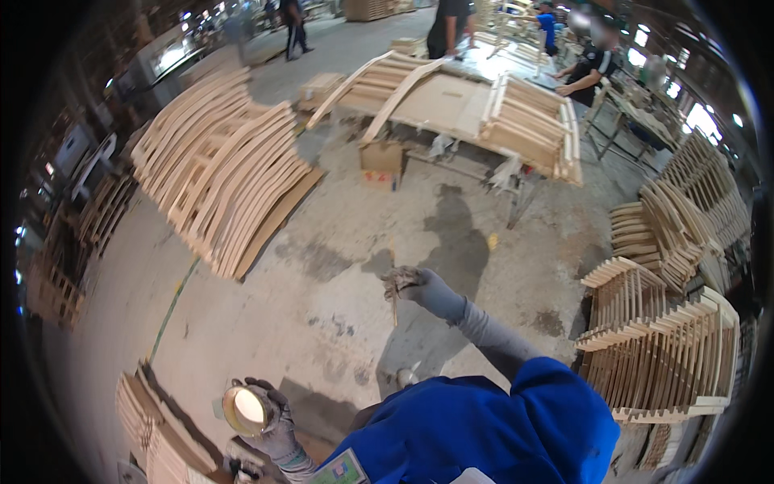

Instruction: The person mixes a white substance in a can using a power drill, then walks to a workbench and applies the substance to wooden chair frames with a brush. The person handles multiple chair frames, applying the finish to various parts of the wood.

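Observation:
Low on the left, my left hand (278,427), in a dirty grey glove, is wrapped round a small round cup (232,414) with white contents (250,406) inside. Out in front of my body, the grey-gloved right hand (423,292) is closed, its fingertips stained brown. A thin light stick (394,310) pokes down from those fingers; whether it is a brush handle I cannot tell. Neither hand touches any of the wooden parts around. Closest to the cup is a stack of curved wooden pieces (149,419) at the lower left.
Curved wooden slats (226,173) are piled on a board at the left. Ahead stands a table (451,101) bearing wooden frames, with a cardboard box (381,161) beside it. Slatted wooden frames (661,355) are stacked at the right. Other people (592,68) stand at the back.

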The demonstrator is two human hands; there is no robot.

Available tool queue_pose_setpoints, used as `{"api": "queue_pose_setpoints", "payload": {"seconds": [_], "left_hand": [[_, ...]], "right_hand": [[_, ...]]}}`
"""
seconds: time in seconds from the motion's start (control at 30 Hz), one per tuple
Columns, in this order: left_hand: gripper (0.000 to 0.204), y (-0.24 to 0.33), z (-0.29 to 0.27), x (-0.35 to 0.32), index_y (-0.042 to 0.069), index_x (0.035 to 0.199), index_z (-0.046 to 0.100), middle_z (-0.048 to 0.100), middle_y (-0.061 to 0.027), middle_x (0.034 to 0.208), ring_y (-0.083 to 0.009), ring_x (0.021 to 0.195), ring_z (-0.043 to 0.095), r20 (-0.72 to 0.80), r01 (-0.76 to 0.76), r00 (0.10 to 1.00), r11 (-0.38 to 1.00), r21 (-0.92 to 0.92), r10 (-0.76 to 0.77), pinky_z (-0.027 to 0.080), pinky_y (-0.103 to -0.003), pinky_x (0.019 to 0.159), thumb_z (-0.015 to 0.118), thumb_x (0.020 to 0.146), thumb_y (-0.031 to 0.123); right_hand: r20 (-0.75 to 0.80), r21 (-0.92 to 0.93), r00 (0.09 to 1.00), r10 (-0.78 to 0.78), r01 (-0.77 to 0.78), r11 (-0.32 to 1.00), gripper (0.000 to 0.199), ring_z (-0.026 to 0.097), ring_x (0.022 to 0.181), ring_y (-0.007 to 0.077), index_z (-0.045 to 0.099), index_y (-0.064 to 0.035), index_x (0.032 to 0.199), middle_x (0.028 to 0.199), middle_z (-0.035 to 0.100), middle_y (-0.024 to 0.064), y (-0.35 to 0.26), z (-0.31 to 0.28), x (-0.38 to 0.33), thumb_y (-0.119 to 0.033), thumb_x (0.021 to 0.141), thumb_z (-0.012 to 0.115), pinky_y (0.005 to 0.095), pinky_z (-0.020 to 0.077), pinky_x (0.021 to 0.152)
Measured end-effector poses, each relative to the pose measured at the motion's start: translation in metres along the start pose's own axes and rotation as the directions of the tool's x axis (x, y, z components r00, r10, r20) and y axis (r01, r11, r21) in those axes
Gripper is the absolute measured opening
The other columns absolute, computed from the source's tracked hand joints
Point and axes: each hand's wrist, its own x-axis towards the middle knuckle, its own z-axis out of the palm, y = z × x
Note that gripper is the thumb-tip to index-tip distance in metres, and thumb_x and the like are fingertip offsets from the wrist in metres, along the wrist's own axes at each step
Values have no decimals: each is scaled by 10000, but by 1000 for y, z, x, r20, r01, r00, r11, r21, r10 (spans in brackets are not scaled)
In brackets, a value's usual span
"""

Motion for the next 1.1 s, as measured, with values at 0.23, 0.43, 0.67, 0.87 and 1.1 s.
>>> {"api": "queue_pose_setpoints", "payload": {"seconds": [0.23,0.43,0.67,0.87,1.1], "left_hand": [[524,-143,66,134,114,1259,503,496,-161,1270,-346,1178,451,0,487,874,873,-23,-487,358,-529,976,554,839,422],[556,-240,109,237,73,1267,476,480,-202,1271,-364,1206,441,58,593,774,754,283,-630,300,-555,1041,482,881,473],[548,-349,132,386,81,1266,464,500,-199,1230,-359,1155,489,120,526,784,754,394,-609,411,-532,960,423,906,493],[453,-420,187,472,56,1292,414,509,-149,1247,-293,1157,503,522,108,675,770,629,-521,456,-445,950,401,951,354],[404,-504,220,555,21,1261,424,540,-144,1186,-236,1111,535,378,722,463,589,364,-802,457,-372,945,377,960,286]], "right_hand": [[-497,-249,768,-404,319,914,243,605,892,150,542,30,1128,1044,612,90,-47,-122,-34,-53,900,552,276,493,792],[-579,-341,632,-516,387,857,191,610,823,147,555,34,1079,1041,612,126,-110,-149,24,-61,916,523,271,498,732],[-389,-400,715,-581,437,806,174,621,830,167,565,20,991,975,623,138,-199,-154,152,8,828,626,290,516,730],[126,-815,750,-649,451,363,199,649,787,206,591,-32,908,916,645,109,-254,-196,269,-14,741,698,283,505,638],[151,-914,821,-550,328,240,168,633,785,269,586,-57,901,897,638,104,-284,-273,358,-33,757,669,326,495,642]]}}
